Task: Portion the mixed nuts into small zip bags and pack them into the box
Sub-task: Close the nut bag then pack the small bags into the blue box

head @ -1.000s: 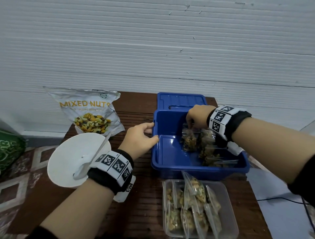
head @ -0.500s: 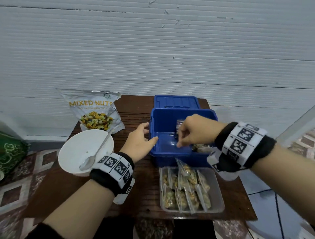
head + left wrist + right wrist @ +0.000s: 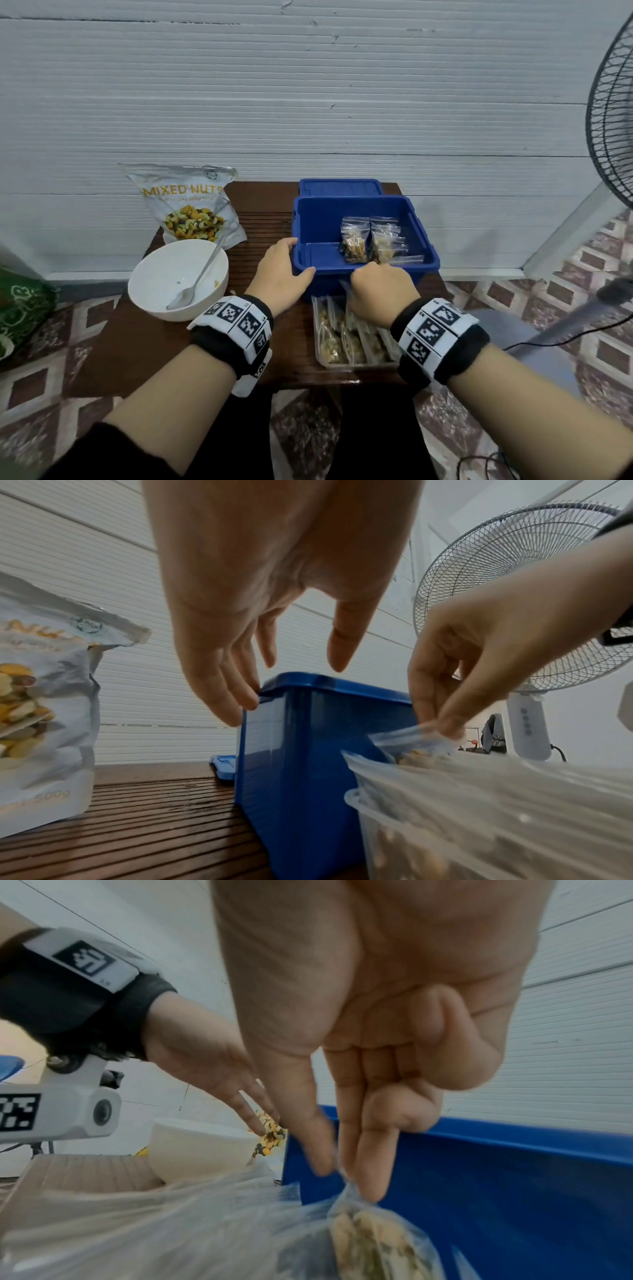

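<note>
A blue box (image 3: 430, 255) stands open on the wooden table, with several filled zip bags (image 3: 354, 240) upright in its right half. In front of it a clear tray (image 3: 323, 359) holds more filled bags. My left hand (image 3: 298, 259) rests on the box's near left corner, fingers (image 3: 240, 699) straight against the blue box (image 3: 308, 750). My right hand (image 3: 357, 285) is over the tray. Its thumb and forefinger, seen as my right hand (image 3: 346, 1180), pinch the top of one zip bag (image 3: 371, 1237). The pinched zip bag (image 3: 407, 741) is blurred.
The mixed nuts pouch (image 3: 186, 205) leans against the wall at the back left. A white bowl (image 3: 154, 274) with a spoon (image 3: 197, 277) sits left of my left hand. The blue lid (image 3: 339, 187) lies behind the box. A standing fan (image 3: 613, 120) is at the right.
My right hand has come out of the blue box, back to the clear tray, and taken hold of a bag's top. My left hand has stayed on the box corner.
</note>
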